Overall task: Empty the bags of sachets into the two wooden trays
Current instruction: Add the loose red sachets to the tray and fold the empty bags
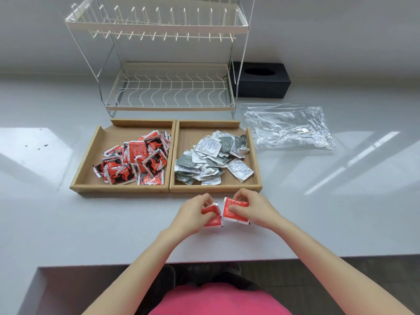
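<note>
Two wooden trays stand side by side on the white counter. The left tray [87, 160] holds a pile of red sachets [136, 161]. The right tray [255, 164] holds a pile of grey and white sachets [213, 160]. In front of the right tray, my left hand [193, 213] grips a red sachet [212, 220] on the counter. My right hand [252, 209] grips another red sachet [234, 212] beside it. The two sachets lie edge to edge. Empty clear plastic bags [288, 128] lie flat to the right of the trays.
A white wire dish rack [168, 92] stands behind the trays. A black tissue box [261, 81] sits at the back right beside the rack. The counter's front edge [318, 258] runs just below my forearms.
</note>
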### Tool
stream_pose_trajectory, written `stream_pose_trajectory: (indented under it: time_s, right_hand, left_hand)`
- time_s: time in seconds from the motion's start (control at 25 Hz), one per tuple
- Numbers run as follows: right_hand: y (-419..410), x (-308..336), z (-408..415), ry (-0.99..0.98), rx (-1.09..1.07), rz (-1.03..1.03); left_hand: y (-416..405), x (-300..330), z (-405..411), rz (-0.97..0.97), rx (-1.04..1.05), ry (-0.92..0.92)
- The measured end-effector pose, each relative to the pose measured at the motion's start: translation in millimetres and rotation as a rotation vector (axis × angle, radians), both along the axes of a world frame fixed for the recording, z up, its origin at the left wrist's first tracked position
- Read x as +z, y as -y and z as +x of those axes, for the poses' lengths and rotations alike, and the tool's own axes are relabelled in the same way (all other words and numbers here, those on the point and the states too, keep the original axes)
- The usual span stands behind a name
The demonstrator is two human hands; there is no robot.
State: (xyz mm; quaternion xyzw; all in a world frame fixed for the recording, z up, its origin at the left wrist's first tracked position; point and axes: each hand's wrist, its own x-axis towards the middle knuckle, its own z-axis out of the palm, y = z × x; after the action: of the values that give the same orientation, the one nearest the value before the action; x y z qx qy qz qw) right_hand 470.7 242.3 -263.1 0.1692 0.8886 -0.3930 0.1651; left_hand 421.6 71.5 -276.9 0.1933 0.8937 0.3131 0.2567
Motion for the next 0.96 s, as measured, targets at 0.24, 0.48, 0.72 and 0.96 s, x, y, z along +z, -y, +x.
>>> stream_pose_trajectory:
  time_s: [0.24,0.48,0.72,0.96]
  right_hand:
    - [16,27,-41,-0.079,0.067,-0.102]
    - [59,43,-103,-0.125,0.129,-0.122]
    - [100,44,-156,-0.146,0.127,-0.154]
    - [121,27,-190,-0.119,0.234,-0.028]
  left_hand:
    - [38,42,-35,0.076,0.18,-0.098]
    - [99,59,-83,0.107,0.467,-0.134]
    - [127,55,-133,0.125,0.532,-0.144]
    - [133,34,-162,0.025,0.454,-0.173]
